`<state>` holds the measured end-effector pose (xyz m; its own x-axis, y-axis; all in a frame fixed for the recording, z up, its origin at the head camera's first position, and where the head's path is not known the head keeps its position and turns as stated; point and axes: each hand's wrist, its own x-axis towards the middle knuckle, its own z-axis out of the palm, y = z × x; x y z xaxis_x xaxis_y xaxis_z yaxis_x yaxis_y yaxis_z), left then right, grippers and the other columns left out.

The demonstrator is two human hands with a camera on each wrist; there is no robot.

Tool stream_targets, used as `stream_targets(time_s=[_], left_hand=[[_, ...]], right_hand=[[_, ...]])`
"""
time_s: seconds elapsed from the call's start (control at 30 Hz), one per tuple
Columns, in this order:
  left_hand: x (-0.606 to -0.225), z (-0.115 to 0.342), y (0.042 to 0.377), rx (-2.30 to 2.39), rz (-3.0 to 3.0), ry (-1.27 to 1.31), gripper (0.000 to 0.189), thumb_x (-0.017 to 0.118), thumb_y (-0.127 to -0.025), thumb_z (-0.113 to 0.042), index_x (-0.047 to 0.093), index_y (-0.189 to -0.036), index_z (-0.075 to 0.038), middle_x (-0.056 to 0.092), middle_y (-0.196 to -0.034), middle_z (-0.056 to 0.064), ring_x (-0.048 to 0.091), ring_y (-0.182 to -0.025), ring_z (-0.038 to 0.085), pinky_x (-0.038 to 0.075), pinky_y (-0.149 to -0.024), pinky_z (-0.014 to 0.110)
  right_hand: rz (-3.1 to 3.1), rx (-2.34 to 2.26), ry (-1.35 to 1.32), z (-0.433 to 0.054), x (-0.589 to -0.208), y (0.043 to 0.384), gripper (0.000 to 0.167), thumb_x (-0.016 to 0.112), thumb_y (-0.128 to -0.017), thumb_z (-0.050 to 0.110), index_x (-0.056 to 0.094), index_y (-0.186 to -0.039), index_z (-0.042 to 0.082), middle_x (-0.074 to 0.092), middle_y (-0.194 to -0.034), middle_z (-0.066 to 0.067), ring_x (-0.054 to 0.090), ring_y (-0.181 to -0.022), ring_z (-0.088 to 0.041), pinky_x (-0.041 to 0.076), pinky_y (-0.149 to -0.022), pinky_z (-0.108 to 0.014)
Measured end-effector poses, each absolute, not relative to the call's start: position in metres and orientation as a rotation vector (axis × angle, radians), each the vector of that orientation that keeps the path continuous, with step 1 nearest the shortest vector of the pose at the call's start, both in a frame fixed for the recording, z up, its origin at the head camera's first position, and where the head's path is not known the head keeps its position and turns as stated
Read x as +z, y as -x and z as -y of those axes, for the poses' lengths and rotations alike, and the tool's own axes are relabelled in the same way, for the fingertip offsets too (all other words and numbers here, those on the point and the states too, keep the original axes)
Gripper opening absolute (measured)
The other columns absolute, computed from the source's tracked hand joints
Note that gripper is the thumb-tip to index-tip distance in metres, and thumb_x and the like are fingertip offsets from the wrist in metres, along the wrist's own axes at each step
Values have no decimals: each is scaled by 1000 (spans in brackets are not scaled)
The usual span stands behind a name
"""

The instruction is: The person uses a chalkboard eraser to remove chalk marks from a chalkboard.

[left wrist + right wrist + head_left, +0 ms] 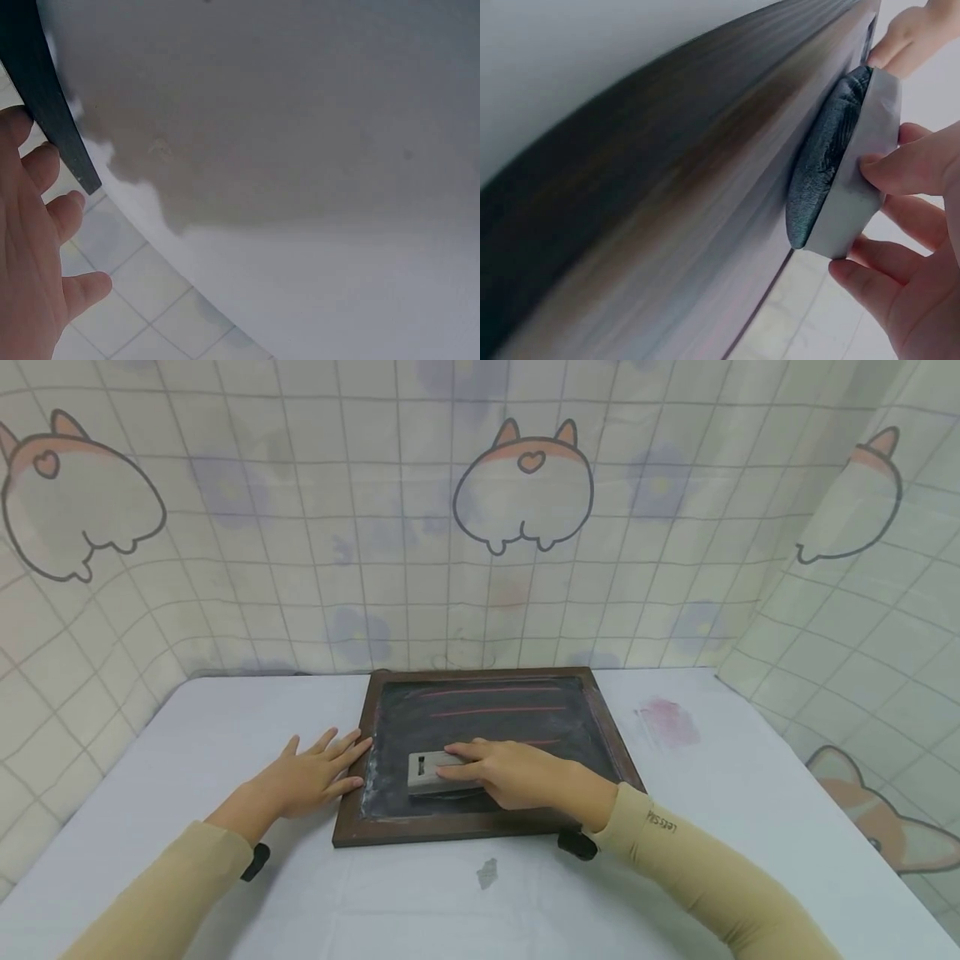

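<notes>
A small chalkboard (397,710) in a brown wooden frame lies on the white table, with a few red chalk lines across its upper part. My right hand (517,772) grips a grey blackboard eraser (423,774) over the lower left of the board. In the right wrist view the eraser's dark felt pad (825,165) faces the board, while thumb and fingers hold its grey back. My left hand (318,772) has its fingers spread, their tips on the left side of the frame. The left wrist view shows these fingers (64,214) at the dark frame edge (56,105).
Around the board spreads a white tabletop (247,735). A pink smudge (667,722) marks it on the right, and a grey patch (487,873) lies in front of the board. Behind stands a checked curtain (420,593) with cartoon animals.
</notes>
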<state>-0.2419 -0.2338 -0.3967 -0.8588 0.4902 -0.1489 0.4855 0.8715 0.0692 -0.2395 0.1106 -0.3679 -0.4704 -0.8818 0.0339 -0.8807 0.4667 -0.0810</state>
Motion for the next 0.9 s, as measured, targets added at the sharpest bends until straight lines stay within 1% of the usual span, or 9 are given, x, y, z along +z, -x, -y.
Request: stream_targets(time_s=[0.17,0.23,0.3,0.37,0.4,0.43,0.5,0.73,0.9], left_hand=[[-391,232,239,63,-2879,-757,71,43,-108,-54,28,-163,-12,26,-166,17,24,-149,49,14,-110,80],[-391,231,238,69,-2878,-760,71,43,-108,-54,29,-163,-12,26,-166,17,24,-149,49,14,-110,80],[-391,231,238,70,-2879,-761,71,43,-107,-55,29,-163,-12,26,-166,17,24,-149,49,14,-110,80],[-393,231,239,62,-2881,-760,71,43,-107,-55,29,-163,-13,26,-167,17,24,-149,48,14,-110,80],[-393,231,239,57,-2882,-760,72,42,-107,-55,28,-163,-13,26,-167,16,24,-149,48,14,-110,79],[-394,232,239,55,-2883,-761,72,42,-107,-56,28,-163,-13,26,-167,16,24,-149,48,15,-110,80],[-396,232,240,58,-2886,-765,71,42,-108,-55,28,-163,-13,26,-167,16,24,-149,48,15,-110,80],[-397,234,241,69,-2885,-769,71,42,-108,-54,26,-164,-14,25,-167,16,23,-150,47,14,-111,79],[-397,234,241,74,-2885,-765,70,42,-108,-53,26,-164,-14,24,-167,16,23,-150,47,13,-111,79]], right_hand=[[-2719,-196,1623,-140,-371,241,56,60,-96,-10,58,-148,12,48,-154,-19,60,-124,-41,50,-65,-27],[-2724,-231,1609,-153,-372,241,56,60,-95,-11,58,-147,11,48,-153,-20,67,-109,-36,45,-61,-25],[-2729,-274,1596,-166,-373,241,57,60,-94,-12,59,-146,9,49,-152,-21,68,-90,-27,41,-59,-22],[-2732,-309,1589,-179,-374,240,56,61,-93,-13,59,-146,8,49,-151,-22,54,-68,-15,37,-58,-21],[-2736,-321,1581,-186,-374,240,56,61,-93,-13,59,-146,7,49,-151,-22,43,-62,-11,36,-58,-20],[-2741,-333,1575,-192,-374,239,56,61,-93,-14,59,-145,6,50,-151,-23,38,-59,-8,35,-57,-20],[-2746,-354,1549,-206,-375,237,57,61,-93,-15,58,-146,6,49,-150,-24,28,-55,-5,34,-55,-20],[-2758,-442,1386,-255,-374,232,61,60,-90,-19,57,-146,3,46,-152,-28,30,-60,-2,34,-55,-21],[-2758,-530,1318,-274,-375,230,59,57,-90,-20,57,-146,1,44,-152,-30,18,-55,2,32,-53,-20]])
